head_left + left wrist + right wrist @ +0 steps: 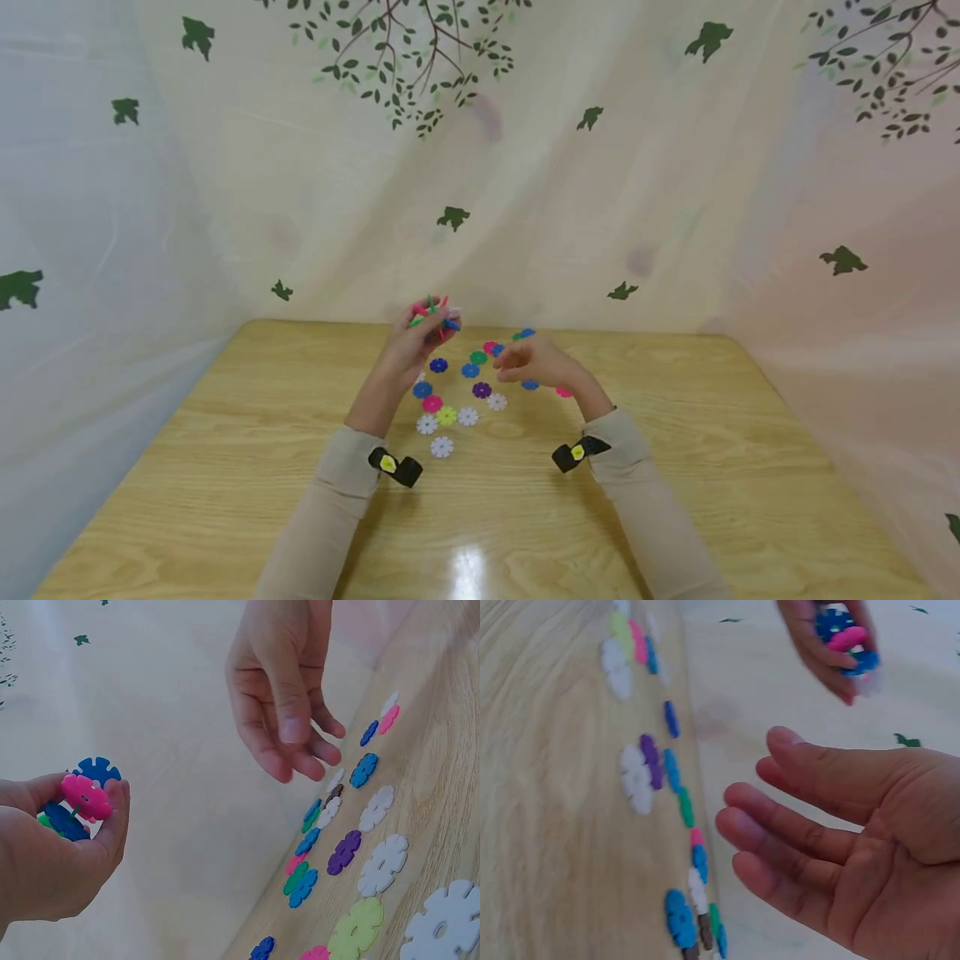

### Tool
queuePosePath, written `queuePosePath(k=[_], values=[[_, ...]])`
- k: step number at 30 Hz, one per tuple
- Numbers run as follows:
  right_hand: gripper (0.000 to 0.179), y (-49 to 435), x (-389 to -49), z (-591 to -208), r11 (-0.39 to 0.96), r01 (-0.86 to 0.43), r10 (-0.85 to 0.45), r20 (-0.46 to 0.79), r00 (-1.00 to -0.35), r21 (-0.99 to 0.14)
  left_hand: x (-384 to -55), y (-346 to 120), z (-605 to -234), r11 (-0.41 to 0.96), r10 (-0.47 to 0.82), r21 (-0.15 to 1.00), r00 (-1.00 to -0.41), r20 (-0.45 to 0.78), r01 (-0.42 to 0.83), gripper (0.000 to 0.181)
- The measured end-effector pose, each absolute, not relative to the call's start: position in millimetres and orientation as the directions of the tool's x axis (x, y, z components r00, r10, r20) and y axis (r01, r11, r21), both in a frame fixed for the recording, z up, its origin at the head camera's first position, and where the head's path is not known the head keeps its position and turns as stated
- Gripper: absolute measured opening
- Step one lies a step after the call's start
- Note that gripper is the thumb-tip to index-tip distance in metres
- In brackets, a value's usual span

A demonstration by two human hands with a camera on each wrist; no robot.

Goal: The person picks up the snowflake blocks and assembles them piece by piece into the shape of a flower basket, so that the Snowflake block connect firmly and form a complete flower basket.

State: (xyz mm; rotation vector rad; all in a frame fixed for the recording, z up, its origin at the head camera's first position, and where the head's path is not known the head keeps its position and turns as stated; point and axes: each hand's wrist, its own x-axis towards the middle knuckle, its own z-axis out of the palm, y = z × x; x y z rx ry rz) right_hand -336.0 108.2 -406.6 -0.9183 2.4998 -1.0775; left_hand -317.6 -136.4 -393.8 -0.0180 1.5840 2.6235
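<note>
My left hand (408,352) is raised above the far part of the table and grips a cluster of joined flower-shaped plastic discs (86,796) in pink, blue and green. Part of that cluster is hidden by the fingers. To its right, my right hand (542,363) hovers over the scattered discs with relaxed, slightly bent fingers and nothing in them, as the right wrist view (832,847) shows. Below and between the hands lie a purple disc (482,390), a green disc (478,357) and a white disc (497,402).
More loose discs lie flat on the wooden table (225,467), among them a yellow disc (447,416), a pink disc (432,404) and a nearer white disc (442,447). Behind the table's far edge hangs a pale curtain (525,208) with leaf prints.
</note>
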Motion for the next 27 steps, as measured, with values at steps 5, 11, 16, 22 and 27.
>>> queuePosePath(k=[5, 11, 16, 22, 27], values=[[0.024, 107, -345, -421, 0.547, -0.470, -0.715, -0.094, -0.693, -0.693, -317, -138, -393, -0.451, 0.093, 0.887, -0.994, -0.062, -0.097, 0.019], [0.024, 101, -349, -430, 0.633, -0.509, -0.695, -0.138, -0.706, -0.584, -317, -139, -393, -0.446, 0.099, 0.889, -0.993, -0.064, -0.101, 0.041], [0.026, 93, -346, -435, 0.664, -0.515, -0.675, -0.137, -0.725, -0.542, -319, -139, -393, -0.464, 0.104, 0.882, -0.994, -0.041, -0.085, 0.041], [0.023, 93, -341, -437, 0.657, -0.510, -0.667, -0.113, -0.736, -0.555, -319, -139, -394, -0.483, 0.099, 0.873, -0.995, -0.019, -0.065, 0.038], [0.018, 100, -345, -433, 0.631, -0.434, -0.639, -0.113, -0.761, -0.644, -317, -135, -394, -0.433, 0.114, 0.899, -0.993, -0.010, -0.059, 0.026]])
